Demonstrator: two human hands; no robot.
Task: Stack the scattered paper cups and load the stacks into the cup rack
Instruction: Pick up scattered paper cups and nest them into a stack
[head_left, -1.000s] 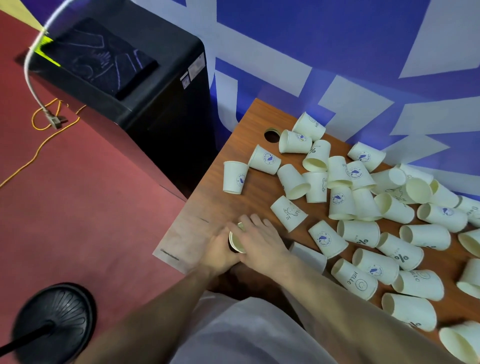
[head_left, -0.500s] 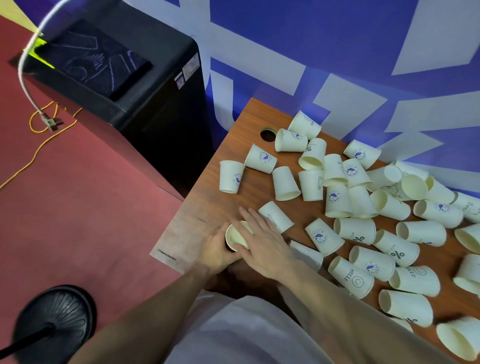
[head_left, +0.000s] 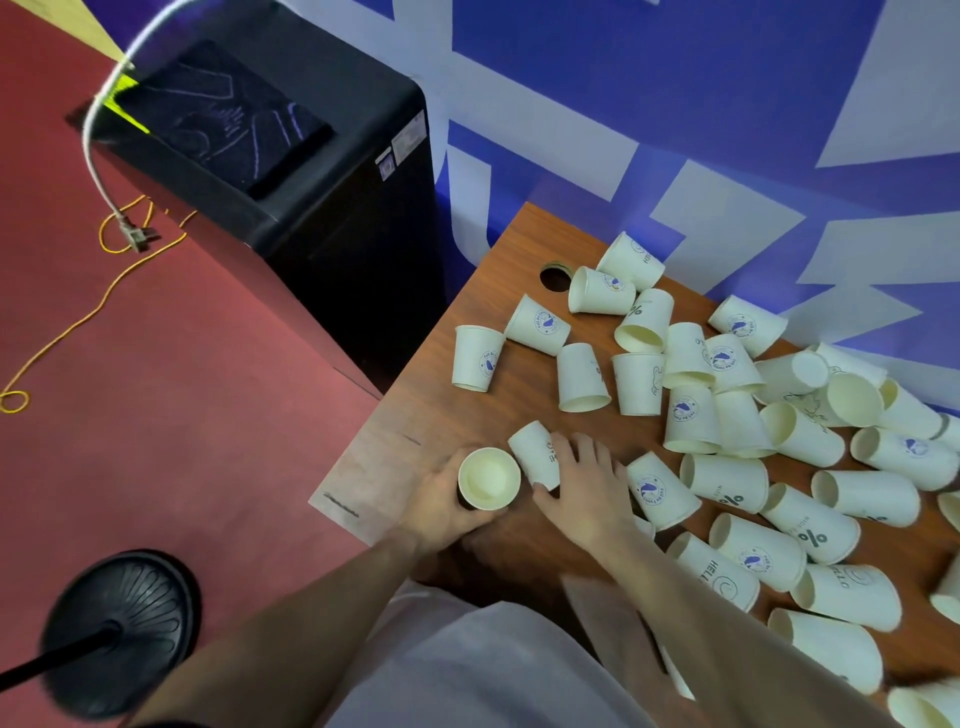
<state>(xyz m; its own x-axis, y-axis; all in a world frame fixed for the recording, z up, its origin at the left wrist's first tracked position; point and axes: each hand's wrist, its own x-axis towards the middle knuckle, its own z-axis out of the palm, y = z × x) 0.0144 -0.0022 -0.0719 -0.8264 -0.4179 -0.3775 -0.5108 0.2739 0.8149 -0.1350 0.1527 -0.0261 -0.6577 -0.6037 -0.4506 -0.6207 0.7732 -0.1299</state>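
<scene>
The brown wooden table (head_left: 483, 415) carries dozens of scattered white paper cups (head_left: 727, 467). At its near-left corner the left hand (head_left: 441, 512) clasps an upright cup stack (head_left: 488, 479), mouth up to receive more. Just right, the right hand (head_left: 582, 493) closes on a tipped cup (head_left: 535, 452). No rack shows.
</scene>
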